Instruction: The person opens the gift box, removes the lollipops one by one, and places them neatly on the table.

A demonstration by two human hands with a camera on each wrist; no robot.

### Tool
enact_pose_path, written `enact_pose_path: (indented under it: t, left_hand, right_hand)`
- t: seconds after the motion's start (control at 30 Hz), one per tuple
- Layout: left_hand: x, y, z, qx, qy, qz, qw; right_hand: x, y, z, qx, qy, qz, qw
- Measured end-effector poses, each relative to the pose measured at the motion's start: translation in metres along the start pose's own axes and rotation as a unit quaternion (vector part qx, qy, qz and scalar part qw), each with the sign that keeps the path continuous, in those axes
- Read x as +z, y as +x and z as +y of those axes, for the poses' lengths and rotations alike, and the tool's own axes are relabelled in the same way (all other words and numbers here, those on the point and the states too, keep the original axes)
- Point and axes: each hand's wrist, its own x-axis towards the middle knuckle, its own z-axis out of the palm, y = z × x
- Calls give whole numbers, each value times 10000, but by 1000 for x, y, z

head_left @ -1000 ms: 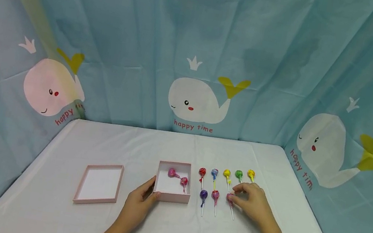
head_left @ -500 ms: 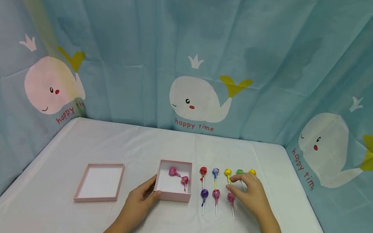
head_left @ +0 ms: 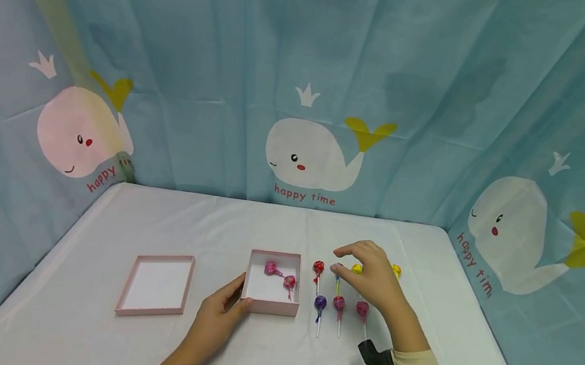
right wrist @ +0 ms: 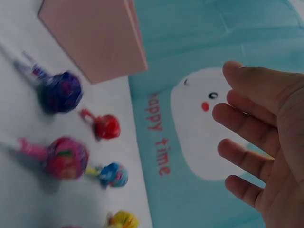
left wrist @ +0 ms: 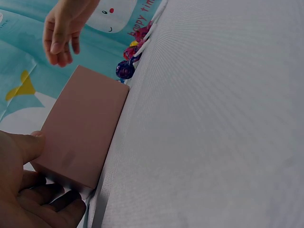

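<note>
My left hand (head_left: pixel 216 316) grips the left side of a pink box (head_left: pixel 272 309); in the left wrist view the thumb (left wrist: pixel 31 146) lies on its wall and the fingers curl at its lower corner. Inside lie two pink lollipops (head_left: pixel 270 268). My right hand (head_left: pixel 372 278) hovers over the lollipop rows, holding nothing, its fingers loosely bent and apart from the thumb. Under or beside it are a red lollipop (head_left: pixel 319 266), a purple lollipop (head_left: pixel 320 302), a pink lollipop (head_left: pixel 339 303) and another pink one. A blue lollipop (right wrist: pixel 114 175) and yellow ones are partly covered in the head view.
A shallow pink lid (head_left: pixel 155 285) lies inner side up on the white-covered table (head_left: pixel 74 327), left of the box. A black wrist mount (head_left: pixel 375 355) sticks out from the right sleeve. A blue whale-print curtain (head_left: pixel 209 131) stands around the back and sides.
My right hand has moved left and a little away from me, rising from near the right pink lollipop toward the blue one. The left hand and the box have stayed in place.
</note>
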Motion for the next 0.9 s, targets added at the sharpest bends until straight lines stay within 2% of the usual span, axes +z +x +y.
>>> enact_pose_path:
  t: [0.17, 0.33, 0.5, 0.67, 0.9]
  left_hand:
    - [1, 0, -1, 2, 55, 34, 10000]
    - [1, -1, -2, 49, 11, 43, 10000]
    - [0, 0, -2, 28, -7, 31, 10000]
    - [0, 0, -1, 54, -29, 13, 10000]
    - [0, 1, -2, -11, -32, 16, 10000]
  right_hand:
    - [3, 21, -16, -517, 76, -147, 9985]
    - [10, 37, -32, -818, 186, -278, 9961]
    - [20, 49, -42, -729, 65, -766, 9944]
    - [30, 55, -46, -711, 63, -1345, 9883]
    - [41, 59, -51, -606, 129, -1864, 9805]
